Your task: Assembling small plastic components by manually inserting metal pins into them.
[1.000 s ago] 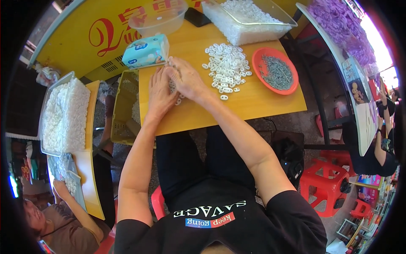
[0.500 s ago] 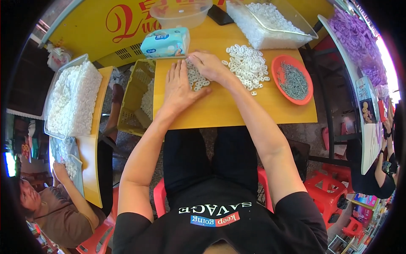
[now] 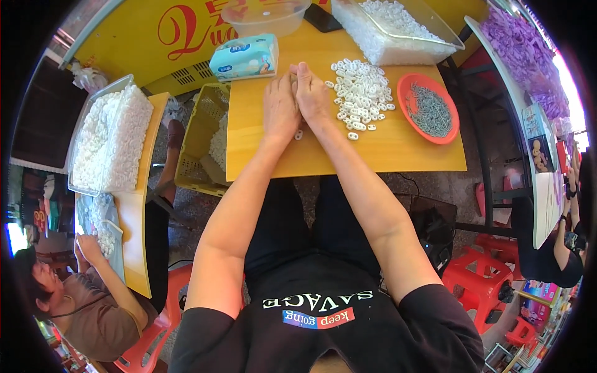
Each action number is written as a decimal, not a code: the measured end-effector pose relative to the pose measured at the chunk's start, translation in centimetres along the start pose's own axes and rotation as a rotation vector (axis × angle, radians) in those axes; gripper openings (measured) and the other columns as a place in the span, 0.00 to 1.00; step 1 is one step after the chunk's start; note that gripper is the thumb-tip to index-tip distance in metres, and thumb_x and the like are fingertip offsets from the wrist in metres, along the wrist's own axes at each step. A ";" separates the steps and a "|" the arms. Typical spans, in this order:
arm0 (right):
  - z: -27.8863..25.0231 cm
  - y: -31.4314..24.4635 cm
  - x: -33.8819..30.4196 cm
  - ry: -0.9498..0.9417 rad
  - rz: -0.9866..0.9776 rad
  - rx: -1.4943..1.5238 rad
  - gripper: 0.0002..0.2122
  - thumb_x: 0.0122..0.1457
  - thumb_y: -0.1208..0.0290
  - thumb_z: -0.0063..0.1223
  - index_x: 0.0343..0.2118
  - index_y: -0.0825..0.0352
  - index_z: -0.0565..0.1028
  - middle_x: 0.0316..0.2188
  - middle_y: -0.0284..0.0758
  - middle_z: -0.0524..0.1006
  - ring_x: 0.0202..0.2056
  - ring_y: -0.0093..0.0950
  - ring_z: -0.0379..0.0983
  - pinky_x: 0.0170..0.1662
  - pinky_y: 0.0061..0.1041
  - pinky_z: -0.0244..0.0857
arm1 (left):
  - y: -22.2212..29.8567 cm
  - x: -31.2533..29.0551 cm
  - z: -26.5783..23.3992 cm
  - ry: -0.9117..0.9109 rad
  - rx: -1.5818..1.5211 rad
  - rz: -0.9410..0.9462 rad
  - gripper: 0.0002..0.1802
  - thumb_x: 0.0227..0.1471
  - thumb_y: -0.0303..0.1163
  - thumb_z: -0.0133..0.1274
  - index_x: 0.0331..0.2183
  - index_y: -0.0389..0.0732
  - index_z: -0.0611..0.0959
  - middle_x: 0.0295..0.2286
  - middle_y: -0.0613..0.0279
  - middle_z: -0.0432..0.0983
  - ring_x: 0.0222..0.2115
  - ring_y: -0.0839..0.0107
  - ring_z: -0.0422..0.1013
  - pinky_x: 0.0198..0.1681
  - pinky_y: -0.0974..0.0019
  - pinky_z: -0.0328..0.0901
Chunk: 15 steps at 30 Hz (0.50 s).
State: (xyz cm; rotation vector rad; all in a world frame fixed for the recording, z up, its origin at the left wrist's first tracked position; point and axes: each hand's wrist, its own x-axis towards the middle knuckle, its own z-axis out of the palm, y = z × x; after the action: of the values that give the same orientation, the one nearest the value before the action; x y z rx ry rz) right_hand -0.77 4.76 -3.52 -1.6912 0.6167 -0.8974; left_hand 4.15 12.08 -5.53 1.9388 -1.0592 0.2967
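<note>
White rings (image 3: 362,93) pile, hands (image 3: 295,102) together

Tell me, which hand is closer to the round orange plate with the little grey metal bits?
Right. The right hand lies beside the pile of small white plastic rings, which separates it from the round orange plate. The left hand is farther away, on the right hand's other side.

left hand (image 3: 281,110) and right hand (image 3: 311,94): pressed together, contents hidden | clear bowl (image 3: 266,15): top cut off
</note>
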 end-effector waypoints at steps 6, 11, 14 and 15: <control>-0.6 1.0 1.2 0.068 0.067 0.346 0.28 0.70 0.51 0.34 0.46 0.77 0.75 0.42 0.42 0.79 0.44 0.29 0.74 0.50 0.25 0.66 | 1.8 1.7 2.7 0.224 -0.152 -0.035 0.14 0.59 0.35 0.46 0.36 0.34 0.80 0.35 0.45 0.76 0.39 0.47 0.69 0.44 0.52 0.63; -0.2 1.5 1.4 0.107 0.081 0.542 0.24 0.69 0.56 0.38 0.47 0.78 0.74 0.42 0.43 0.78 0.42 0.28 0.73 0.48 0.25 0.66 | 1.1 3.8 3.6 0.296 -0.197 -0.163 0.16 0.59 0.34 0.46 0.24 0.34 0.80 0.24 0.43 0.76 0.28 0.45 0.71 0.33 0.51 0.66; -0.2 1.3 1.9 0.116 0.166 0.754 0.21 0.70 0.59 0.38 0.43 0.76 0.74 0.38 0.40 0.78 0.39 0.27 0.73 0.45 0.25 0.67 | 0.6 4.6 4.5 0.345 -0.311 -0.312 0.18 0.60 0.34 0.45 0.25 0.33 0.80 0.23 0.46 0.77 0.25 0.50 0.73 0.31 0.53 0.66; -0.2 1.2 1.8 0.115 0.215 0.842 0.19 0.70 0.61 0.37 0.42 0.75 0.74 0.36 0.39 0.77 0.37 0.26 0.73 0.43 0.25 0.68 | 0.5 4.7 4.6 0.361 -0.468 -0.396 0.19 0.61 0.36 0.45 0.24 0.33 0.79 0.22 0.49 0.78 0.24 0.55 0.74 0.30 0.56 0.67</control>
State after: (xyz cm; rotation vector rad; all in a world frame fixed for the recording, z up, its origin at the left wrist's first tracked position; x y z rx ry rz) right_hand 0.18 2.92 -4.19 -0.8080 0.3959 -0.9234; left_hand 5.72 5.64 -5.27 1.5482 -0.4422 0.1491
